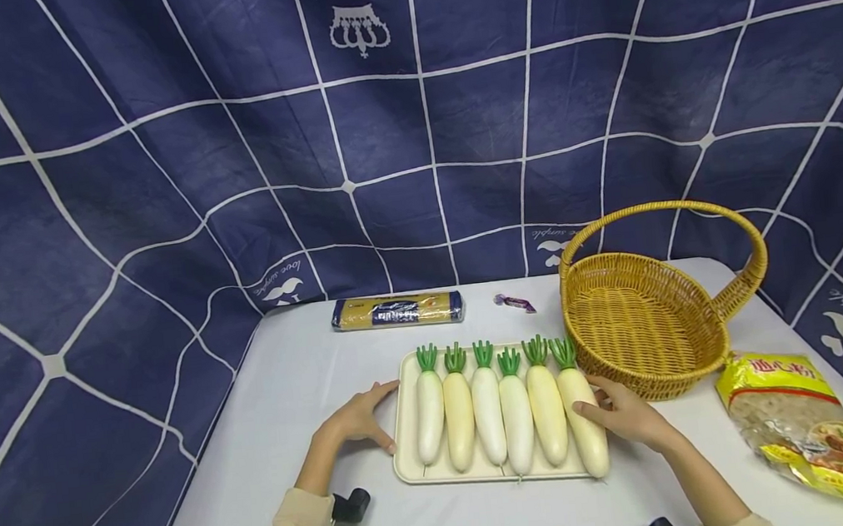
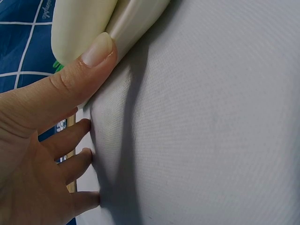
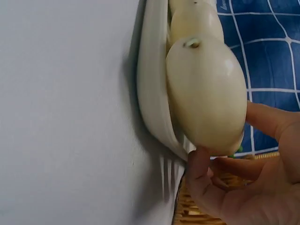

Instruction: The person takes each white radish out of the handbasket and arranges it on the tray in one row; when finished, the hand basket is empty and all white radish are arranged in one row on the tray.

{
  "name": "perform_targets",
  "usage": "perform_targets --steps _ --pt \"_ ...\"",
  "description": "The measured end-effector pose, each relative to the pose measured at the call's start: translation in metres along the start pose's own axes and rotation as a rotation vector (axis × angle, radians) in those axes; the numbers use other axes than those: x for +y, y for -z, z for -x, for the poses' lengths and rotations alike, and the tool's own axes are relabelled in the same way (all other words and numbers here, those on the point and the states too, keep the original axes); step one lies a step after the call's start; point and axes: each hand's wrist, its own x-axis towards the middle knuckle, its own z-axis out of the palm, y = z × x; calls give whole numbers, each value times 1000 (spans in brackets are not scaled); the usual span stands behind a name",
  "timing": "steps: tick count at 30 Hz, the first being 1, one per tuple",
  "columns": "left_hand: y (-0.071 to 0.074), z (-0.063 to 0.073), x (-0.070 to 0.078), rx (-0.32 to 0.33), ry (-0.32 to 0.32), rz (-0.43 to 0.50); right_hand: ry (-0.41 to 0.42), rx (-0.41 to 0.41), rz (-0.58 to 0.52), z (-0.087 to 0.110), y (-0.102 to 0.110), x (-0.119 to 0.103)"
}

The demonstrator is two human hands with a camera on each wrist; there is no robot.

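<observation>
Several white radishes with green tops lie side by side on a cream tray (image 1: 440,477). My left hand (image 1: 360,419) is at the tray's left edge, fingers spread; its thumb (image 2: 99,50) overlaps the rim in the left wrist view, the other fingertips close to the tabletop. My right hand (image 1: 626,416) holds the rightmost radish (image 1: 585,432), thumb across its top and fingers at its outer side. This radish (image 3: 206,93) leans over the tray's right rim, a fingertip (image 3: 199,159) right at the tray corner below it.
A wicker basket (image 1: 653,372) with a tall handle stands behind my right hand. Right of it lies a yellow food bag (image 1: 812,429). Behind the tray are a packet of pasta (image 1: 397,311) and a small purple-wrapped sweet (image 1: 515,302). A blue checked cloth (image 1: 470,125) hangs behind the table.
</observation>
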Motion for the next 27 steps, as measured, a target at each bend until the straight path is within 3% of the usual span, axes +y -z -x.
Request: perform_targets --steps 8,16,27 --pt "-1 -1 -2 -5 12 -3 -5 -14 10 3 7 3" --pt "0 -4 -1 -9 18 -7 28 -85 -106 1 -1 6" --pt "2 0 -2 -5 14 -3 23 -15 -69 -1 -9 7"
